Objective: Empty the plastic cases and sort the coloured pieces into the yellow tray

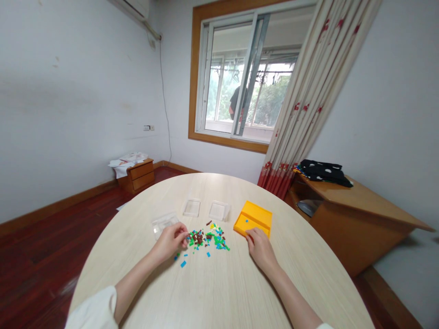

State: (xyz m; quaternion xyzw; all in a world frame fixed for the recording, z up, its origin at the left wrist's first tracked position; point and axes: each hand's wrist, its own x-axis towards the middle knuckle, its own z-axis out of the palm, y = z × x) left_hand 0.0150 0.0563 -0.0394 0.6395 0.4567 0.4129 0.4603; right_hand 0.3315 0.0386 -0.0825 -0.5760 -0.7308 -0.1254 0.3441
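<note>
Small plastic building bricks [216, 237] in brown, green, blue, yellow and white lie in a loose pile on the round table. At the left edge of the pile is my left hand [171, 241], its thumb and fingers closed in a pinch. Whatever may be between those fingertips is too small to make out. An opened yellow plastic case [255, 211] lies right of the pile, with a small blue brick [247, 221] inside it. My right hand [262, 249] closes its fingers and thumb over the near rim of this case.
Two clear shallow plastic boxes [192, 208] stand behind the pile. A transparent bag [163, 223] lies beyond my left hand. The round table [219, 292] has a curved edge. Beyond it are a small drawer cabinet [140, 176] and a wooden desk [363, 201] with dark cloth.
</note>
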